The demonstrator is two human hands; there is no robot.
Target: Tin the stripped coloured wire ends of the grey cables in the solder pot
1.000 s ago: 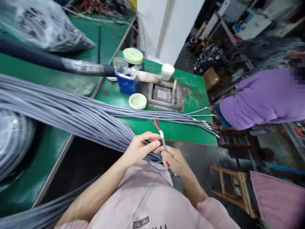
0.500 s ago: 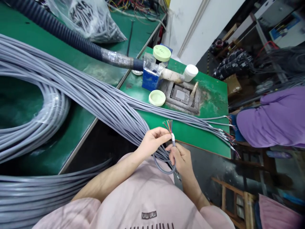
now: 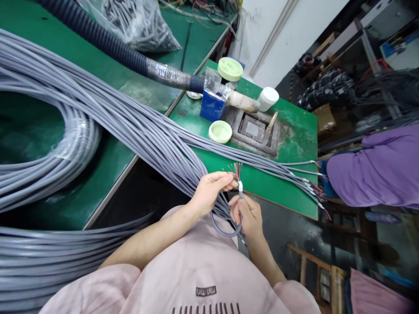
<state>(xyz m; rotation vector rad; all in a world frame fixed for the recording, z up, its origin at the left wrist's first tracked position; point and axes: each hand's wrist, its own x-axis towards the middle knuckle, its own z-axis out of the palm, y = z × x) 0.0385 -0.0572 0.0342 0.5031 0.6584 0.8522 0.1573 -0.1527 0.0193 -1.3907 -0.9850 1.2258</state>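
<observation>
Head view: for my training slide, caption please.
Left hand touches thin multicoloured wires fanning from a round grey cable gripped by right hand.

Facing a white wall [image 3: 304, 26] beyond the work surfaces, with a pale strip [image 3: 274, 37] slanting down it. Taking in a green bench [image 3: 104, 174] at left and a smaller green table [image 3: 301, 131] adjoining it, both marked and scuffed in places. Overlooking a dark floor [image 3: 278, 222] catching a dull sheen. Passing, at right, into dimmer clutter: a metal frame [image 3: 371, 52], a cardboard box [image 3: 324, 117], a wooden seat frame [image 3: 337, 279] beside pink cloth [image 3: 376, 288].
</observation>
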